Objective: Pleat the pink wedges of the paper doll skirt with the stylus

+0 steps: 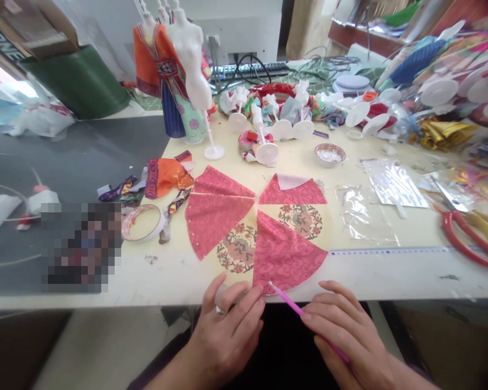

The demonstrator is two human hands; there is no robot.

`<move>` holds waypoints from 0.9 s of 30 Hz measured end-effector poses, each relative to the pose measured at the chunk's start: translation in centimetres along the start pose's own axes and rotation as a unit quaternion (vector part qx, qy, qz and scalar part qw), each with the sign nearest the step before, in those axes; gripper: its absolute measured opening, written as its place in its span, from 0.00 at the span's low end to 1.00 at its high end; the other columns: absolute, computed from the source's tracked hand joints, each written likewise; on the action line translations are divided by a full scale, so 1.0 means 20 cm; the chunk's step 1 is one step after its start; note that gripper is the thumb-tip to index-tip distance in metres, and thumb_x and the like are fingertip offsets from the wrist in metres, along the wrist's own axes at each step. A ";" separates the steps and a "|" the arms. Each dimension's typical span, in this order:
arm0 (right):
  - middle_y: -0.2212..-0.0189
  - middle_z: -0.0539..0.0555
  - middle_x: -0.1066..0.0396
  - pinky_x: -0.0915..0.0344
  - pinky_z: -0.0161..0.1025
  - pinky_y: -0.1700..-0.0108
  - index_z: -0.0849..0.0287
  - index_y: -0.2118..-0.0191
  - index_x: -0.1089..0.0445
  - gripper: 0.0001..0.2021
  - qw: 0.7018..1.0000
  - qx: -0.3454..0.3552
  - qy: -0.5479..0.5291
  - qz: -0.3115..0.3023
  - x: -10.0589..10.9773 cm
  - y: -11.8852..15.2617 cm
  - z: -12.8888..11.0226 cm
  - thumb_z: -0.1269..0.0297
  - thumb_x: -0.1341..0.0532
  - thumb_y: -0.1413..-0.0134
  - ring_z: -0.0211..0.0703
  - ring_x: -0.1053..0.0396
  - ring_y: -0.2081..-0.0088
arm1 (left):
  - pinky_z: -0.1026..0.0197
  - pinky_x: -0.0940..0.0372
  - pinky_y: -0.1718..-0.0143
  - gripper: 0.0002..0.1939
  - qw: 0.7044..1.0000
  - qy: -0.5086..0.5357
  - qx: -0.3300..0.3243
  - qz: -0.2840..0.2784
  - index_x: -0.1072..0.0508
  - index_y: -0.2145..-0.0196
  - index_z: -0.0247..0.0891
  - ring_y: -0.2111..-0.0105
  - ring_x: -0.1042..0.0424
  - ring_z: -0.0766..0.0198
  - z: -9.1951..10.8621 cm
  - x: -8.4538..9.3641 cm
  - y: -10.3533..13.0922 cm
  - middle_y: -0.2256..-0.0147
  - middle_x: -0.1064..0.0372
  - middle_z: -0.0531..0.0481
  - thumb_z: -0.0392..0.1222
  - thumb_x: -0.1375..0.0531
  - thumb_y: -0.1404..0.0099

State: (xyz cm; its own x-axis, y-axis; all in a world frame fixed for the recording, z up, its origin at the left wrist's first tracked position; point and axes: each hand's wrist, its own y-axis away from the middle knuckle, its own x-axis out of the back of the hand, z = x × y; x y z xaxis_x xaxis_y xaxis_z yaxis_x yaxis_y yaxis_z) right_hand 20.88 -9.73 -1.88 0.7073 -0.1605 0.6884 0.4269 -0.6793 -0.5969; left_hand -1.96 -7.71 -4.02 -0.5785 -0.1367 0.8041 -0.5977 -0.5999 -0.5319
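A round skirt-like piece of fabric (223,216) lies spread flat at the table's front edge. Its wedges alternate between pink cloud-patterned cloth and cream cloth with a flower medallion. My left hand (228,330), a ring on one finger, has its fingers bent at the lower rim of this fabric, thumb and forefinger closed by the lowest pink wedge. Between the fingers of my right hand (345,330) is a slim pink stick (288,301) with a pale tip. That tip touches or hovers just over the wedge's lower edge; I cannot tell which.
A tape roll (143,223) and an orange garment (168,176) are left of the fabric. On the right are a ruler (374,251), plastic bags (394,182) and red-handled scissors (467,233). Behind stand a white mannequin (193,65), a small bowl (329,155) and several doll stands (267,154).
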 end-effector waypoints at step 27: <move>0.58 0.58 0.29 0.45 0.56 0.44 0.63 0.48 0.38 0.17 0.986 0.009 0.146 -0.085 0.06 -0.06 0.22 0.76 0.47 0.44 0.48 0.37 0.50 | 0.52 0.39 0.67 0.09 0.946 -0.216 0.047 -0.238 0.30 0.76 0.37 0.74 0.31 0.58 -0.63 0.21 -0.53 0.76 0.29 0.47 0.37 0.46 0.40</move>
State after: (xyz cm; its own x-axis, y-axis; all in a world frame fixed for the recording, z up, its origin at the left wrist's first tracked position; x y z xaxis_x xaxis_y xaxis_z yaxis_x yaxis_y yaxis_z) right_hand 23.70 -6.05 -2.13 0.4332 -0.2456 0.8672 0.5373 -0.7021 -0.4672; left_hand -5.15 8.02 1.66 0.0365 -0.1318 0.9906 -0.6695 -0.7391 -0.0737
